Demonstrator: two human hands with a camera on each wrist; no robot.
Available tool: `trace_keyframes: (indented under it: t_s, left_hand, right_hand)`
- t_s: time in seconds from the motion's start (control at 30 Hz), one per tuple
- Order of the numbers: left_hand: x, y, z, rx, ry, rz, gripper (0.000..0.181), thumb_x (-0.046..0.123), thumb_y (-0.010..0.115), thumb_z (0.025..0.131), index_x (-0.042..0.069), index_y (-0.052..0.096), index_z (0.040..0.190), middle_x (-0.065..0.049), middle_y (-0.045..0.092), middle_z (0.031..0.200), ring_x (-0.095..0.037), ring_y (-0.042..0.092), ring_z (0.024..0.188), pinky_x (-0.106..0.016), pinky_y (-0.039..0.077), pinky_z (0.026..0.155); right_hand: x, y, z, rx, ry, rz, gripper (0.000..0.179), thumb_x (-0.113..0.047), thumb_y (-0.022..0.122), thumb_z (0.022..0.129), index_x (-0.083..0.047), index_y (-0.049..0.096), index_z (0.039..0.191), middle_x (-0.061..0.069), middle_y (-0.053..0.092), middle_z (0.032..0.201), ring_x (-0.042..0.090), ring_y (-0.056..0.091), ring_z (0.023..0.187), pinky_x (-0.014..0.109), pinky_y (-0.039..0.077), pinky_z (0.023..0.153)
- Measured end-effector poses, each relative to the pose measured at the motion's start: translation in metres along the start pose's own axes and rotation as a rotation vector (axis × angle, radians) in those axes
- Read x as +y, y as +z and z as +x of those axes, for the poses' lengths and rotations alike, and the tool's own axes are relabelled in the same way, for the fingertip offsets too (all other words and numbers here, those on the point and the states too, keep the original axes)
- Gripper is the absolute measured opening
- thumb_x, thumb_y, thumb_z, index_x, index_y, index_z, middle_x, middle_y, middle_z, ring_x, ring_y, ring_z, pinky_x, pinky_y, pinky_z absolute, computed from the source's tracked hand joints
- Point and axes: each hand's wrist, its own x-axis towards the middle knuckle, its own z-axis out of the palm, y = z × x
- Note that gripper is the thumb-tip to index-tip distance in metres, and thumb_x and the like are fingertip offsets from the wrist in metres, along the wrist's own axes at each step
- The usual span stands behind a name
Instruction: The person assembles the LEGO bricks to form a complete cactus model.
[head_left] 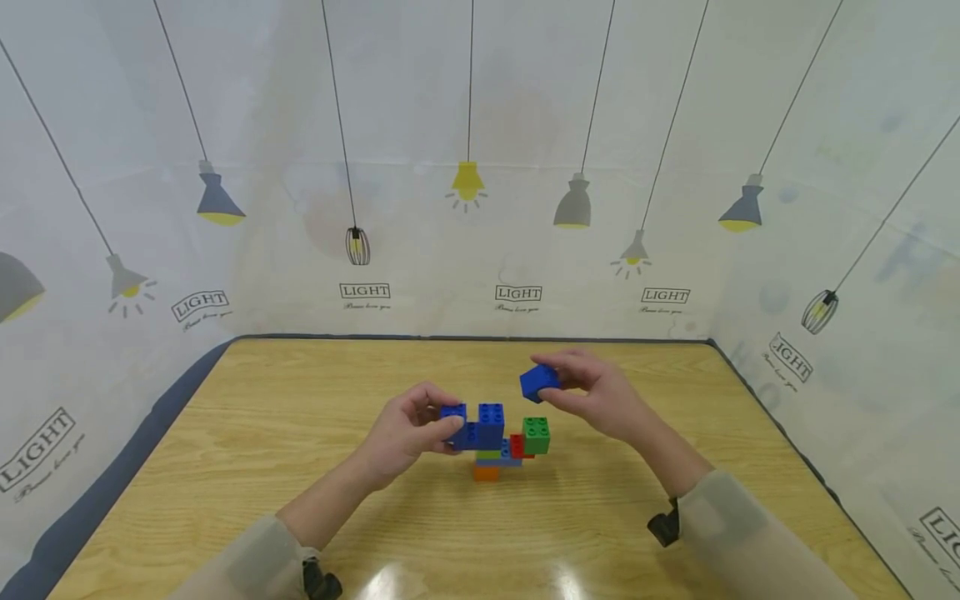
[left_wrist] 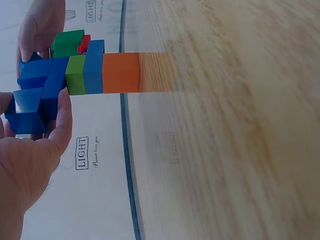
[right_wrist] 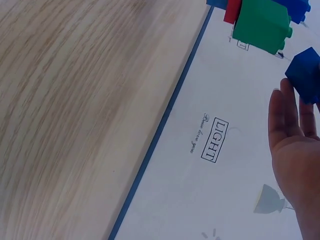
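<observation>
A toy building-brick structure stands on the table, with an orange brick (head_left: pixel 486 474) at its foot. Above that come a lighter blue brick (left_wrist: pixel 94 72) and a lime green brick (left_wrist: pixel 76 75). Dark blue bricks (head_left: pixel 491 425) top its left side; a red brick (head_left: pixel 517 447) and a green brick (head_left: pixel 536 435) sit on its right. My left hand (head_left: pixel 397 437) grips the blue bricks at the left end between thumb and fingers. Up and right of the structure, my right hand (head_left: pixel 603 396) pinches a separate blue brick (head_left: pixel 537 383), tilted in the air.
The wooden table (head_left: pixel 300 400) has a dark edge at the back. A pale cloth (head_left: pixel 420 250) printed with lamps and the word LIGHT hangs behind and at both sides. Dark wrist cameras (head_left: pixel 663 527) are strapped near both sleeves.
</observation>
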Motion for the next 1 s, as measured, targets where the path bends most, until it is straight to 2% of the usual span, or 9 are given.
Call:
trace_keyframes:
  t_s: [0.13,0.3,0.63,1.0]
  left_hand:
    - [0.000,0.000,0.001,0.003,0.002,0.002,0.030,0.012,0.072,0.107,-0.003,0.062,0.131,-0.011,0.067,0.123,-0.024,0.070,0.109,-0.045,0.070,0.086]
    - [0.001,0.000,0.002,0.004,0.007,-0.002,0.030,0.012,0.072,0.107,-0.003,0.062,0.131,-0.011,0.067,0.122,-0.024,0.070,0.108,-0.046,0.070,0.086]
    - [0.001,0.000,0.001,-0.003,0.012,-0.013,0.031,0.012,0.072,0.107,-0.004,0.062,0.131,-0.009,0.067,0.121,-0.024,0.070,0.107,-0.046,0.070,0.086]
    - [0.000,0.000,0.000,-0.014,0.017,-0.014,0.032,0.014,0.071,0.108,-0.004,0.061,0.132,-0.011,0.066,0.122,-0.024,0.070,0.107,-0.045,0.070,0.087]
  right_hand:
    - [-0.007,0.002,0.001,-0.014,-0.043,0.005,0.048,-0.011,0.078,0.103,-0.010,0.067,0.150,0.015,0.068,0.129,0.016,0.073,0.104,0.027,0.064,0.093]
    - [-0.018,0.004,0.002,-0.025,-0.072,0.011,0.047,-0.011,0.077,0.104,-0.010,0.067,0.149,0.011,0.070,0.127,0.015,0.073,0.105,0.026,0.064,0.094]
    - [-0.037,0.014,0.007,-0.054,-0.095,0.013,0.044,-0.014,0.080,0.102,-0.013,0.070,0.144,0.007,0.073,0.129,0.023,0.074,0.108,0.027,0.064,0.096]
    - [-0.039,0.030,0.012,-0.086,-0.143,-0.009,0.041,-0.013,0.082,0.100,-0.013,0.075,0.140,0.006,0.073,0.129,0.017,0.071,0.107,0.029,0.064,0.095]
